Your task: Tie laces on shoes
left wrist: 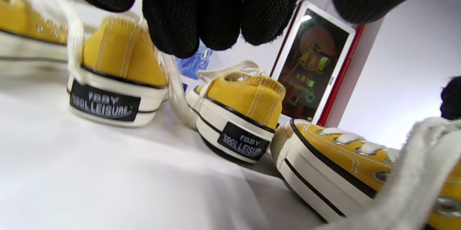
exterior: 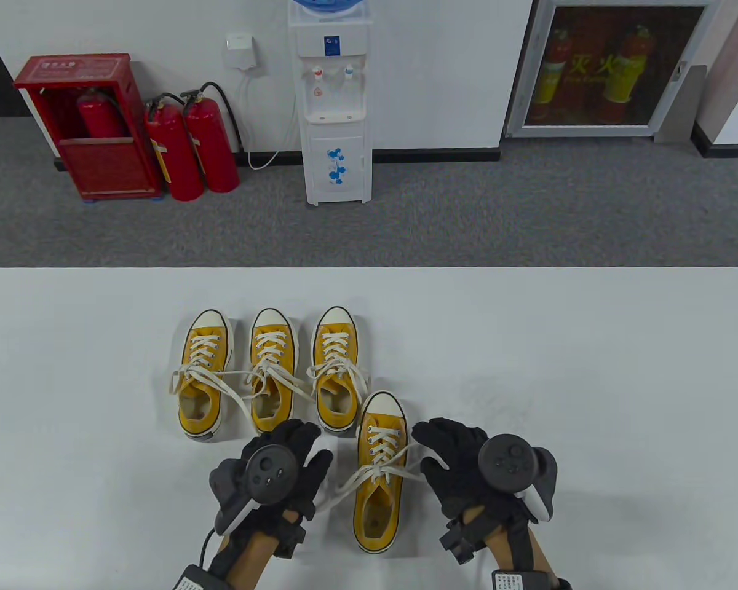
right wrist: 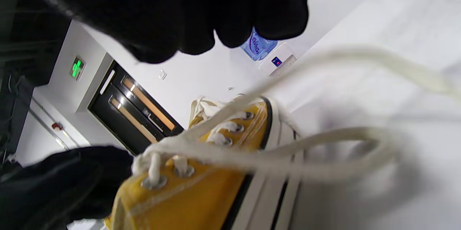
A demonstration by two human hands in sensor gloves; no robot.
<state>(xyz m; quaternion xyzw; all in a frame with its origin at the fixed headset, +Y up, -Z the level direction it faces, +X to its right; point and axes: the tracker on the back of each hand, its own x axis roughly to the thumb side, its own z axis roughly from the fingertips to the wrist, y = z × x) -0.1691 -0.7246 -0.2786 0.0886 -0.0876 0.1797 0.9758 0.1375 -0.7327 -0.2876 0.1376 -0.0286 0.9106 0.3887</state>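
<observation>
While four yellow shoes sit on the white table (exterior: 590,369), three stand in a row and one shoe (exterior: 378,473) sits nearer, between the two hands. The left hand (exterior: 270,476) holds one end of its white lace (exterior: 369,473). The right hand (exterior: 467,467) holds the other end. Each hand has its fingers curled on the lace.

From above you can see three red fire tanks (exterior: 187,147) and a water machine (exterior: 335,104) behind. Only the left wrist view shows black heel tags (left wrist: 104,104) with words. The right wrist view shows a loose, blurry loop of lace.
</observation>
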